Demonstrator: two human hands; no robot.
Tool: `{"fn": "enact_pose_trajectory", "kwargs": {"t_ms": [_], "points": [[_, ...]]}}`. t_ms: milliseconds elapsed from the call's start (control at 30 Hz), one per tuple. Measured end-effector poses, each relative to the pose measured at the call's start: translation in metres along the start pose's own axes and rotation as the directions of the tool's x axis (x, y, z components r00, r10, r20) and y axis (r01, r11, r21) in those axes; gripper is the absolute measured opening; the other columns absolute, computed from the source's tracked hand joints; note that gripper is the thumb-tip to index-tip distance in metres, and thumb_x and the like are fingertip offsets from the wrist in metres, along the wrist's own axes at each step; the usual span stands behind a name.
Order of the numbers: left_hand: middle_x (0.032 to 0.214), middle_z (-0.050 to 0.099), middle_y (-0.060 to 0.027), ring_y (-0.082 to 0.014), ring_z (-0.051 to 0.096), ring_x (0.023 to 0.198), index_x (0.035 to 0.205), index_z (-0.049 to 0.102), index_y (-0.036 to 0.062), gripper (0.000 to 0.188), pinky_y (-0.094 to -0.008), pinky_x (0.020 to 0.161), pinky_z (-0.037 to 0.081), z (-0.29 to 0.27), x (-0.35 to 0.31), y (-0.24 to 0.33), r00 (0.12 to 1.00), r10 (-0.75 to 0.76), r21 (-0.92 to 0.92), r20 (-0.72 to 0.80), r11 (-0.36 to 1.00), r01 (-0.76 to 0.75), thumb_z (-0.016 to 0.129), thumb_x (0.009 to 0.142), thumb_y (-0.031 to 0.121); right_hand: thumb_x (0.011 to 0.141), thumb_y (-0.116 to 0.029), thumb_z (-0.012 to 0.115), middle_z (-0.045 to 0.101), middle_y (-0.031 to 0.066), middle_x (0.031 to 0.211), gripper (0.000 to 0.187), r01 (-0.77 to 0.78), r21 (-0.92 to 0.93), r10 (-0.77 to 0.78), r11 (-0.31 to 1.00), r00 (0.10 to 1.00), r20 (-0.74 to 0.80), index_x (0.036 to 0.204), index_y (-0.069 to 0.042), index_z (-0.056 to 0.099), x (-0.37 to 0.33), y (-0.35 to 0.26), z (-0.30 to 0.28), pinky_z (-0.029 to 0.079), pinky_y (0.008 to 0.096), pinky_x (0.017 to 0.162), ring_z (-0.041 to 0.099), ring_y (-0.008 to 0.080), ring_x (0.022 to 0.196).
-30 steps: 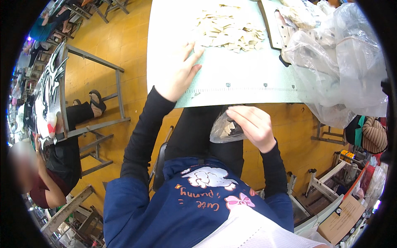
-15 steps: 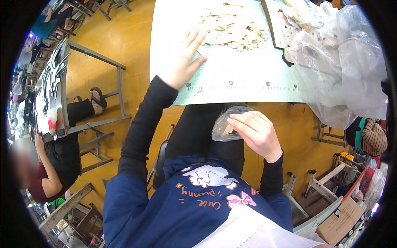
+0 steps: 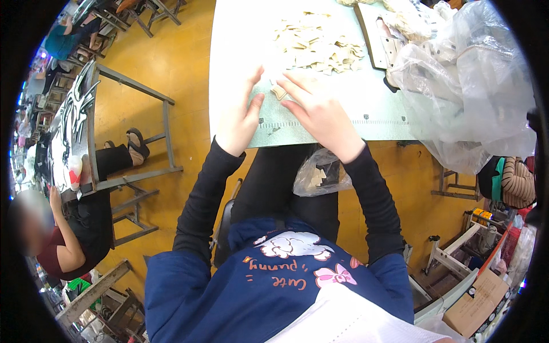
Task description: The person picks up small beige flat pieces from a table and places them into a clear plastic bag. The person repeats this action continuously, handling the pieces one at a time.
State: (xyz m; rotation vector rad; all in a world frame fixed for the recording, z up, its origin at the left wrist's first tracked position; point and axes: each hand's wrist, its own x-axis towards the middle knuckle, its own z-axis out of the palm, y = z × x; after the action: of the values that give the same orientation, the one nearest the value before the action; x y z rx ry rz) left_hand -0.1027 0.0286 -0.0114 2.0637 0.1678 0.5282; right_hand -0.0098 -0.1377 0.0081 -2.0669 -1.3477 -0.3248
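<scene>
Head view: my left hand is over the tabletop, thumb parted wide from the fingers. My right hand is at a small cream piece between both hands; I cannot tell whether its fingertips grip it. Beyond lies a pile of cream pieces; a clear bag sits on my lap.

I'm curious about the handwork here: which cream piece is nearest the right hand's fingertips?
The lone piece between the left hand and right hand; the others lie farther away, in the pile or clear bag.
</scene>
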Motion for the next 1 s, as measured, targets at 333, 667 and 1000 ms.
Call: {"fn": "enact_pose_trajectory", "kwargs": {"t_ms": [333,667,1000], "points": [[0.123,0.069,-0.0116,-0.0215,0.063,0.118,0.126,0.064,0.0046,0.032,-0.0367,0.103,0.047,-0.041,0.023,-0.006,0.996,-0.055,-0.078,-0.07,0.996,0.05,0.06,0.095,0.01,0.087,-0.01,0.069,0.066,0.0113,0.109,0.029,-0.116,0.092,0.103,0.989,0.985,0.136,0.115,-0.004,0.066,-0.012,0.001,0.004,0.054,0.035,0.078,0.067,0.0255,0.091],[0.123,0.068,-0.0096,-0.0191,0.063,0.114,0.124,0.066,0.0045,0.029,-0.0328,0.101,0.048,-0.016,0.056,-0.002,0.992,-0.023,-0.143,0.123,0.989,0.041,0.06,0.099,0.016,0.09,-0.006,0.065,0.065,0.014,0.112,0.028,-0.288,0.19,0.24,0.939,0.941,0.239,0.118,-0.004,0.066,-0.033,-0.004,-0.015,0.053,0.0363,0.082,0.067,0.0266,0.095],[0.11,0.073,-0.0043,-0.0156,0.066,0.099,0.116,0.071,0.0117,0.023,-0.0325,0.096,0.048,-0.015,0.04,-0.008,0.994,-0.059,-0.063,0.092,0.996,0.065,0.06,0.097,0.019,0.081,-0.008,0.067,0.059,0.0139,0.135,0.042,0.124,-0.144,-0.091,0.982,0.973,0.211,0.121,0.003,0.064,-0.07,-0.013,-0.023,0.049,0.0376,0.1,0.058,0.0271,0.124]]}}
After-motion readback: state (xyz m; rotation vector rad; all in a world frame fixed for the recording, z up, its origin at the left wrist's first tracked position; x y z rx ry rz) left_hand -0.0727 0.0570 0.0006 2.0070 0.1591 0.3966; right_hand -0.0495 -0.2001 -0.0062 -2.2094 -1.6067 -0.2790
